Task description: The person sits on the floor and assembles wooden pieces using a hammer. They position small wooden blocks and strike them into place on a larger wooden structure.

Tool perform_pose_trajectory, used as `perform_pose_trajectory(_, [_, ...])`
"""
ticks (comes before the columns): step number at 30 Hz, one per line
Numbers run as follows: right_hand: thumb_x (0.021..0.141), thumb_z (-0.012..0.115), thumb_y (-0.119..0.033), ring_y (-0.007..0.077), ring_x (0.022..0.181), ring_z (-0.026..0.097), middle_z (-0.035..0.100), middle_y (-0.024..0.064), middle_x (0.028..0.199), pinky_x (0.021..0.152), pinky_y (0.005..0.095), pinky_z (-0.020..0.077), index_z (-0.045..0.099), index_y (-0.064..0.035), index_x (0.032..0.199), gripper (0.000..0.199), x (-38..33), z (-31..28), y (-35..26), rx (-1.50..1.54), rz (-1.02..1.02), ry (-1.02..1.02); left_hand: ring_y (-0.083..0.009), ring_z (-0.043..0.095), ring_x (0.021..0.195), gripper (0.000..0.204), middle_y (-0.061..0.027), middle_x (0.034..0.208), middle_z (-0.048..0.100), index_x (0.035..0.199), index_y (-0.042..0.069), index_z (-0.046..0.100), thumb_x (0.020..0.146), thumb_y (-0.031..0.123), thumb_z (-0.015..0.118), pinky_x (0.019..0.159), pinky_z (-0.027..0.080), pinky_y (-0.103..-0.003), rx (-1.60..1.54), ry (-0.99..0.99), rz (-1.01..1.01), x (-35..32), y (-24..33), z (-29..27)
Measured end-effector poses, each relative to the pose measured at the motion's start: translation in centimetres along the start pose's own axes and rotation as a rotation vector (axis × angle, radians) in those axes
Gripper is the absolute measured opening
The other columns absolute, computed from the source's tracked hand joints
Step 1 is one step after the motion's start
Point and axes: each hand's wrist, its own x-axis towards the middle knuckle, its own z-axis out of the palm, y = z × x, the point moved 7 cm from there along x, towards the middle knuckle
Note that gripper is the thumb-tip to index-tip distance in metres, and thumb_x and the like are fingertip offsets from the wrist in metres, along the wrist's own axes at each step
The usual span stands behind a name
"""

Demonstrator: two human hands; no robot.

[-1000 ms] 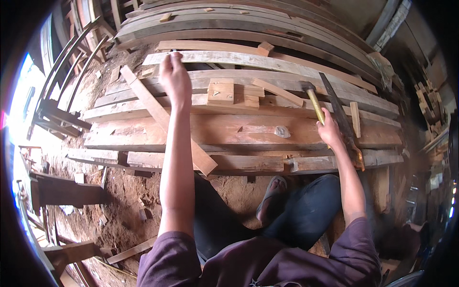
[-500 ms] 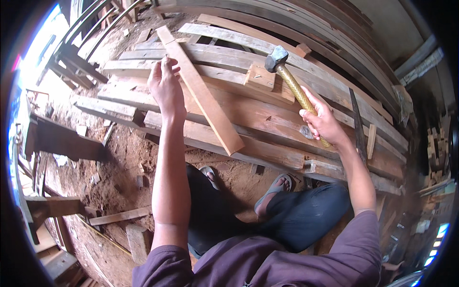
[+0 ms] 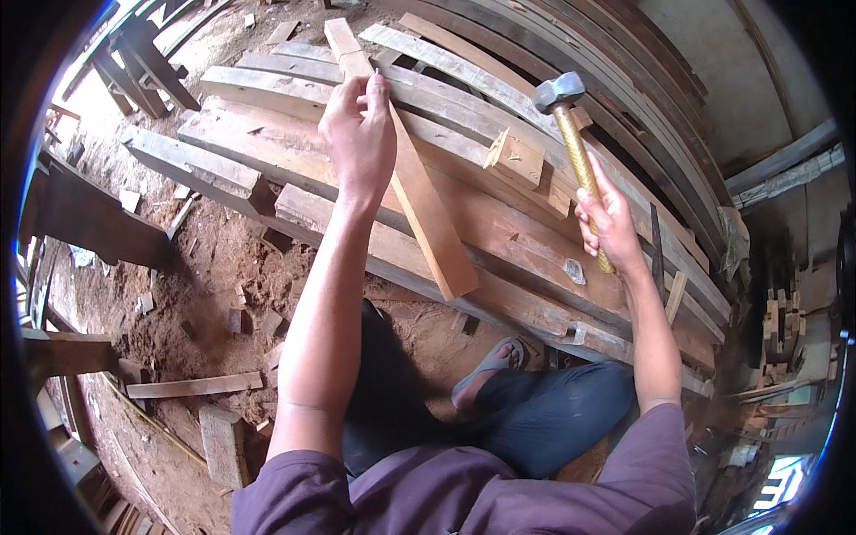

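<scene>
Left hand (image 3: 359, 134) pinched a nail on the slat (image 3: 406, 169); right hand (image 3: 608, 218) clenched the raised hammer (image 3: 571, 134). A misjudged blow risked crushing fingers.

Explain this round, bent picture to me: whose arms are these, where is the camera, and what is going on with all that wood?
The camera sits on a person's head and looks down, so the arms coming up from the bottom are their own. Its wide lens bends straight edges into curves. The person sits on dirt ground facing a stack of long planks. The left hand pinches something thin, too small to tell for sure, against a loose slat lying slantwise across the planks. The right hand grips the yellowish handle of a raised hammer with a grey metal head. Wood offcuts lie scattered on the dirt at the left.
</scene>
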Motion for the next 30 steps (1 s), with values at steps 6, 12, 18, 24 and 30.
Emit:
perform_pose_trajectory(6, [0.120, 0.049, -0.025, 0.0003, 0.047, 0.040, 0.050, -0.0029, 0.082, 0.038, 0.0181, 0.0387, 0.019, -0.0267, 0.179, 0.066, 0.1, -0.6, 0.3, 0.143, -0.152, 0.063, -0.0219, 0.075, 0.083, 0.033, -0.0141, 0.092, 0.077, 0.109, 0.000, 0.078, 0.113, 0.029, 0.064, 0.078, 0.057, -0.038, -0.020, 0.011, -0.045, 0.3, -1.0, 0.3])
perform_pose_trajectory(12, [0.118, 0.054, -0.032, 0.0028, 0.047, 0.039, 0.048, -0.0043, 0.076, 0.039, 0.0220, 0.0391, 0.022, -0.0298, 0.178, 0.068, 2.7, -0.4, 3.6, -0.164, 0.196, -0.056, -0.0165, 0.069, 0.074, 0.034, -0.0111, 0.083, 0.076, 0.109, 0.000, 0.078, 0.112, 0.031, 0.065, 0.073, 0.055, -0.037, -0.057, -0.012, -0.107, -0.5, -0.3, 2.0])
perform_pose_trajectory(18, [0.119, 0.051, -0.027, 0.0027, 0.048, 0.038, 0.045, -0.0055, 0.074, 0.042, 0.0221, 0.0396, 0.021, -0.0287, 0.178, 0.067, 2.6, -0.3, 3.9, -0.166, 0.161, -0.096, -0.0258, 0.076, 0.085, 0.033, -0.0153, 0.091, 0.078, 0.112, 0.002, 0.077, 0.111, 0.033, 0.065, 0.081, 0.057, -0.041, 0.052, -0.057, -0.107, -1.4, -0.1, 3.5])
perform_pose_trajectory(24, [0.118, 0.053, -0.025, 0.0027, 0.048, 0.040, 0.047, -0.0049, 0.075, 0.043, 0.0223, 0.0399, 0.020, -0.0268, 0.179, 0.068, 1.6, 0.2, 3.7, -0.093, 0.125, -0.062, -0.0326, 0.076, 0.087, 0.031, -0.0170, 0.102, 0.078, 0.107, 0.002, 0.077, 0.110, 0.032, 0.067, 0.086, 0.056, -0.046, 0.117, -0.087, -0.056, -1.6, -0.2, 4.5])
perform_pose_trajectory(30, [0.117, 0.054, -0.028, 0.0024, 0.047, 0.041, 0.050, -0.0033, 0.077, 0.041, 0.0208, 0.0405, 0.021, -0.0256, 0.179, 0.070, -1.7, -1.4, 0.1, -0.001, -0.012, -0.007, -0.0316, 0.076, 0.088, 0.033, -0.0179, 0.102, 0.077, 0.108, 0.001, 0.076, 0.110, 0.032, 0.067, 0.085, 0.057, -0.045, 0.082, -0.083, -0.038, -1.4, -0.4, 4.6])
